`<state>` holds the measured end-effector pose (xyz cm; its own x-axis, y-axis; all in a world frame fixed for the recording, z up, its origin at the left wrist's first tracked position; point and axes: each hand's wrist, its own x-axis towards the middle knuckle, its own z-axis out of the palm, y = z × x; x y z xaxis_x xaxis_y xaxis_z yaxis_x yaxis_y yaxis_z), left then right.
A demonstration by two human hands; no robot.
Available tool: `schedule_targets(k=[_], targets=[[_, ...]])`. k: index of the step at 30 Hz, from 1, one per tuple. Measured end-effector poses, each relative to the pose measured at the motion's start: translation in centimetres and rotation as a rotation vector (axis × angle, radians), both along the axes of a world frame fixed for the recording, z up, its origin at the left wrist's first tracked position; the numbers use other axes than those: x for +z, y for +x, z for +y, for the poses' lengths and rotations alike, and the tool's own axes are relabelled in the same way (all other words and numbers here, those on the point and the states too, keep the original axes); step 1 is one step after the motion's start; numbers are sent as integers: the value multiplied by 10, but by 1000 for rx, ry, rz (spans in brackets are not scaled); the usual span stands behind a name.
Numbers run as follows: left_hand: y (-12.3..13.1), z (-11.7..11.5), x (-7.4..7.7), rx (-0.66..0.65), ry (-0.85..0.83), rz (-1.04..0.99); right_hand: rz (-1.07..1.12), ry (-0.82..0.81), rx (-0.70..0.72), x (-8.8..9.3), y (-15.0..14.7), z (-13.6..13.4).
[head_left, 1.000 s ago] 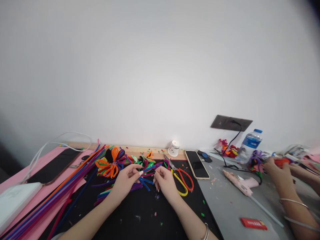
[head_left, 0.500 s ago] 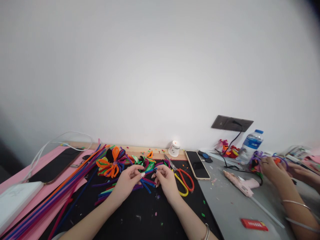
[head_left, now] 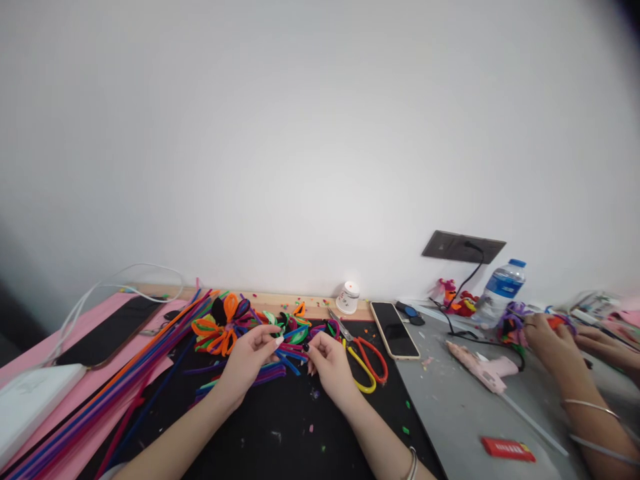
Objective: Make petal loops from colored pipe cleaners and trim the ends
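My left hand (head_left: 253,357) has its thumb and forefinger closed in a pinch over the black mat (head_left: 280,440). Opposite it, my right hand (head_left: 327,363) is pinched the same way. A short blue pipe cleaner (head_left: 296,333) spans the small gap between them, its ends mostly hidden by my fingertips. Beneath and around my hands lie cut pipe cleaners (head_left: 270,375) in purple, blue and green. A flower of looped orange and dark pipe cleaners (head_left: 227,325) sits just left of my left hand. Scissors (head_left: 367,363) with yellow and orange handles rest beside my right hand.
Long pipe cleaners (head_left: 125,380) lie in a bundle at left, beside a dark phone (head_left: 110,330). A paper cup (head_left: 349,297) and another phone (head_left: 396,330) stand beyond the scissors. At right are a pink glue gun (head_left: 483,367), a bottle (head_left: 503,290) and a co-worker's hands (head_left: 550,340).
My hands have moved slightly apart, the left shifting a little up and left. The blue pipe cleaner between them sits a bit higher.
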<state>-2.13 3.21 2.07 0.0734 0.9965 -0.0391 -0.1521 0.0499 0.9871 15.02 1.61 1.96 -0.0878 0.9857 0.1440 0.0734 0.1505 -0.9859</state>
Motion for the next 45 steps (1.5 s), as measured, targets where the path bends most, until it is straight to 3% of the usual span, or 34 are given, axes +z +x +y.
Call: schedule_targets(k=[10,15,25,38,45], targets=[[-4,2,1,-113,231,287,127,-66,2,-6,5,9],[-3,-3,5,-89,388,425,83,-66,-30,-5,4,7],[-2,0,-5,-61,211,251,52,-62,18,1,0,2],[1,-2,-1,-193,43,67,-90,35,-69,2,4,1],[4,-5,8,-134,-3,10,-70,-22,-62,-2,3,1]])
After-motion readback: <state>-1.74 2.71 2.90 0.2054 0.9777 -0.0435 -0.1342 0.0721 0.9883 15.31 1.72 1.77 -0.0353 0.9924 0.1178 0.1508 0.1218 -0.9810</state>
